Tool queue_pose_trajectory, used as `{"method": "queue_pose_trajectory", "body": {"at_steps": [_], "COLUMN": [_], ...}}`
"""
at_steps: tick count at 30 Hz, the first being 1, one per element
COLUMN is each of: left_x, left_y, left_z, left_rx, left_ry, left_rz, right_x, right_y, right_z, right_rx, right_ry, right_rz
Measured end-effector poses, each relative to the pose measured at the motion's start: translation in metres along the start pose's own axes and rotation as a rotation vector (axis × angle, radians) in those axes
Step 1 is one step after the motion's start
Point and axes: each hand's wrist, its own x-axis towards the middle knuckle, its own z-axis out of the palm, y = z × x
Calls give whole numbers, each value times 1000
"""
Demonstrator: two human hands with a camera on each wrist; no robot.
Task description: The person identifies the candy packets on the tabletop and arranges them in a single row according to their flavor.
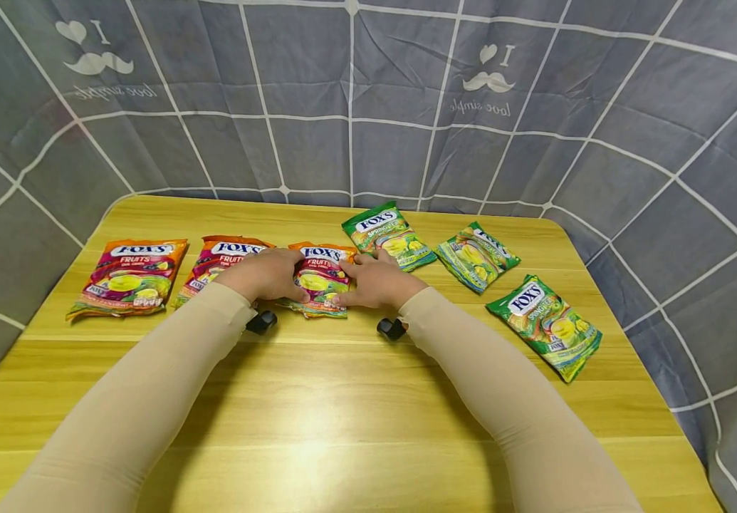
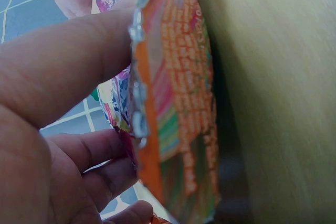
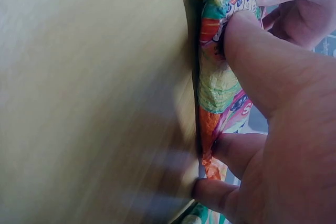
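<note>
Now both hands (image 1: 323, 279) gripping 1 orange candy bag (image 1: 320, 274), long axis front-to-back, top edge away.

We see an orange candy bag (image 1: 319, 279) lying flat on the wooden table, third from the left in a row of bags, near the table's middle. Its front faces up, with a white brand label at the far end, the word "FRUITS" beneath it, and a picture of yellow, green and purple fruit candies. The bag looks sealed and plump. Its crimped silver edge shows in the left wrist view (image 2: 173, 103), where the printed back is orange with pink and green stripes. In the right wrist view (image 3: 220, 77) the wrapper is crinkled and dented along its right edge.
</note>
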Motion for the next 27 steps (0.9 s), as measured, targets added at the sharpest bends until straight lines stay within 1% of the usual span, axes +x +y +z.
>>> {"method": "queue_pose_trajectory", "body": {"at_steps": [13, 20, 27], "left_x": [1, 1, 1], "left_y": [-3, -3, -3], "left_z": [0, 0, 0], "left_rx": [-15, -12, 0], "left_ry": [8, 3, 7], "left_rz": [12, 7, 17], "right_x": [0, 0, -2], "right_y": [0, 0, -2], "right_z": [-2, -1, -3], "right_rx": [12, 17, 21], "right_ry": [-4, -5, -2], "right_rz": [-3, -2, 5]}}
